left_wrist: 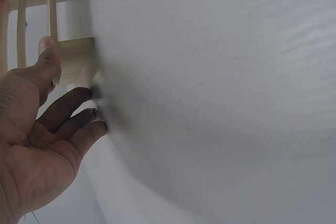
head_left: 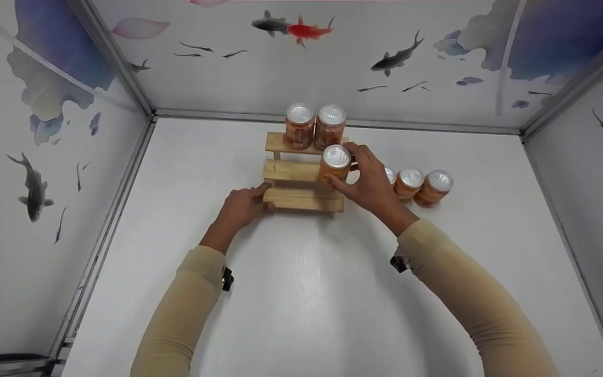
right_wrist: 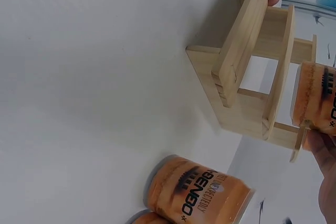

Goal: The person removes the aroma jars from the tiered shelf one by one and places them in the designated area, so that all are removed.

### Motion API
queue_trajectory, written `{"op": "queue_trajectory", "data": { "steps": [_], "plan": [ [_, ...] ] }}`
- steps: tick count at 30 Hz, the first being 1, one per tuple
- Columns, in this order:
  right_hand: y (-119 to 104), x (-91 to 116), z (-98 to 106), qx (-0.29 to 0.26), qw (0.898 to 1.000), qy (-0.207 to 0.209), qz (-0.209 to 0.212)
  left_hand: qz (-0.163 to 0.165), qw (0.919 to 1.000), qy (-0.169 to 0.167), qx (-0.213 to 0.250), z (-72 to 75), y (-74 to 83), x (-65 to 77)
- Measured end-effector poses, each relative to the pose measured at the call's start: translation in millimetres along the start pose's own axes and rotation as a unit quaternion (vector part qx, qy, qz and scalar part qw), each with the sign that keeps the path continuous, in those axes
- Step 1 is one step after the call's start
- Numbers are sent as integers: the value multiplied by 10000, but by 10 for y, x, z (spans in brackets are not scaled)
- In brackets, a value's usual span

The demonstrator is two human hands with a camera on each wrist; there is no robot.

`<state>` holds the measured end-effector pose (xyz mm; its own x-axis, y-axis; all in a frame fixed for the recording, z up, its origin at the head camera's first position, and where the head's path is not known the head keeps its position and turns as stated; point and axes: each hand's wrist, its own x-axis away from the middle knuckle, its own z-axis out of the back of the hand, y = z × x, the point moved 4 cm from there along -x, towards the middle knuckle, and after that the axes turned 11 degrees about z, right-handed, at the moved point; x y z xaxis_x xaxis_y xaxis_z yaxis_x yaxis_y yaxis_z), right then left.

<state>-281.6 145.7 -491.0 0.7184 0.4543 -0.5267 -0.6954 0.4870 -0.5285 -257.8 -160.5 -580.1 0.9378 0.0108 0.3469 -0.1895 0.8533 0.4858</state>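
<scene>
An orange can (head_left: 335, 163) with a silver lid is in my right hand (head_left: 372, 183), thumb and fingers pinching its sides. It stands upright at the right end of the middle step of a three-tier wooden rack (head_left: 293, 170); whether its base touches the step I cannot tell. In the right wrist view the can (right_wrist: 315, 98) shows dark printed lettering. My left hand (head_left: 241, 209) grips the left end of the lowest step, thumb on top, as the left wrist view also shows. Two more orange cans (head_left: 299, 127) stand side by side on the top step.
Three orange cans (head_left: 434, 189) stand in a row on the white table (head_left: 301, 293) to the right of the rack, the nearest partly hidden by my right hand. Behind the rack rises a white wall (head_left: 218, 78) with painted fish, and side walls flank the table.
</scene>
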Motion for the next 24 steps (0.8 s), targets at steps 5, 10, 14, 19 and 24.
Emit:
{"op": "queue_trajectory", "data": {
  "steps": [5, 10, 14, 19, 24],
  "plan": [
    [24, 29, 74, 19, 9999, 32, -121, -80, 9999, 32, -59, -2, -1, 3],
    [35, 52, 149, 115, 9997, 46, -229, -88, 9999, 37, 61, -9, -11, -15],
    [51, 86, 198, 182, 9996, 96, -194, 18, 9999, -44, 162, -1, -13, -21],
    [69, 163, 243, 207, 9996, 115, -163, 129, 9997, -109, 204, -8, -16, -27],
    [95, 245, 281, 222, 9994, 36, -261, 107, 9997, -73, 184, -22, -18, -38]
  ]
}}
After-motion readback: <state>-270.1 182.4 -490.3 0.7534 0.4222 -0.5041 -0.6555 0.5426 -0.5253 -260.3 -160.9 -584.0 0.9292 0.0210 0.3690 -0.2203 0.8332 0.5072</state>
